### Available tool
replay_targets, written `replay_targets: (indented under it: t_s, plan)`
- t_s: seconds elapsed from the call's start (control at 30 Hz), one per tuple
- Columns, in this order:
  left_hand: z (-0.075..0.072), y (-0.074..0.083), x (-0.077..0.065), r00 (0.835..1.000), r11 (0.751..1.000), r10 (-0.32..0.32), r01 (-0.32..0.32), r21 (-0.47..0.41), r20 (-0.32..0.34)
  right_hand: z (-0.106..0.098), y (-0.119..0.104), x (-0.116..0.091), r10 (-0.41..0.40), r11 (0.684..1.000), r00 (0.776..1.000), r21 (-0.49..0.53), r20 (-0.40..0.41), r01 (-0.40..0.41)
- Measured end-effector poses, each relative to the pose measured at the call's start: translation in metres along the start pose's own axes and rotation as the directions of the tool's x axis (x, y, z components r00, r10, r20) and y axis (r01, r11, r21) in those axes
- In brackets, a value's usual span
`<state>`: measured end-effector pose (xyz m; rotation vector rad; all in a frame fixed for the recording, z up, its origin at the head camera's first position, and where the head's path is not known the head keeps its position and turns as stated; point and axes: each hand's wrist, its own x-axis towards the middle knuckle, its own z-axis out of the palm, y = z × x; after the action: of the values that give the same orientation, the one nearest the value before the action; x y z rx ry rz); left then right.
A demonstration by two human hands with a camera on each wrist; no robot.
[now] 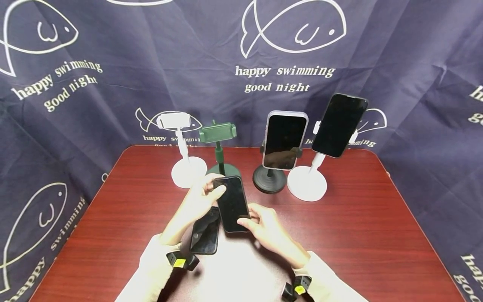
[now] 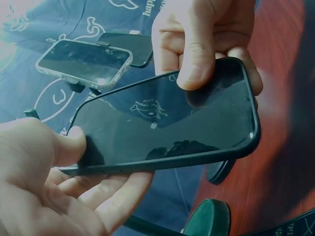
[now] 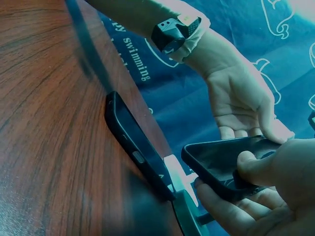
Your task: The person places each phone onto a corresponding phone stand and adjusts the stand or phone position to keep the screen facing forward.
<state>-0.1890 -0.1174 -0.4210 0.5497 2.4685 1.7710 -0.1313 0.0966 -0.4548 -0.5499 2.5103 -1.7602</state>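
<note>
I've got both hands on one black phone (image 1: 235, 205), lifted off the table (image 1: 358, 218), screen up, in front of the green stand (image 1: 217, 133). Left hand (image 1: 200, 199): partly closed, pinching the end nearest the green stand, thumb on the screen, fingers underneath. Right hand (image 1: 267, 228): also partly closed, gripping the end farther from the green stand, thumb on the glass, fingers behind. Flat phone (image 1: 205, 239) lies on the table in front of the green stand, slightly left, partly covered by the black phone in my head view. Left of the green stand: short white stand (image 1: 188, 172). Right of it: black stand (image 1: 269, 181) with a pale-cased phone (image 1: 284, 140) clamped lengthwise; farther right, tall white stand (image 1: 307, 184) holding a tilted phone (image 1: 339, 126). Printed cloth (image 1: 151, 63) hangs behind the green stand.
</note>
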Motion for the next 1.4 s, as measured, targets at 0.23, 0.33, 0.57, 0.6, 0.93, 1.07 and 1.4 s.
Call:
replay_targets:
  t_s: [0.23,0.33,0.57,0.6,0.93,1.07,1.4]
  plan:
    - [0.002,0.000,-0.001,0.995,0.993,-0.036,0.046,-0.106,0.091,-0.001,0.002,0.002,0.026,0.998,0.999,0.061,-0.035,-0.024]
    - [0.005,-0.001,-0.001,0.990,0.988,-0.028,0.050,-0.148,0.142,-0.003,-0.001,0.003,0.041,0.992,0.998,0.119,-0.052,-0.034]
    - [0.010,-0.004,-0.004,0.977,0.998,0.004,0.009,-0.059,0.211,-0.013,-0.027,0.001,0.017,0.982,0.995,0.187,-0.103,0.003]
    - [0.010,-0.004,-0.004,0.978,0.999,0.005,0.004,-0.047,0.210,-0.015,-0.031,0.001,0.013,0.981,0.994,0.192,-0.108,0.008]
    - [0.016,0.001,-0.005,0.990,0.998,0.012,-0.002,-0.070,0.140,-0.021,-0.040,0.000,0.012,0.988,0.993,0.157,-0.121,0.007]
    - [0.018,0.003,-0.006,0.994,0.995,0.015,-0.004,-0.096,0.110,-0.024,-0.043,0.000,-0.002,0.991,0.989,0.129,-0.147,0.021]
    - [0.018,0.017,-0.009,0.997,0.999,0.012,-0.010,-0.038,0.076,-0.030,-0.013,0.006,-0.026,0.995,0.978,0.087,-0.208,0.045]
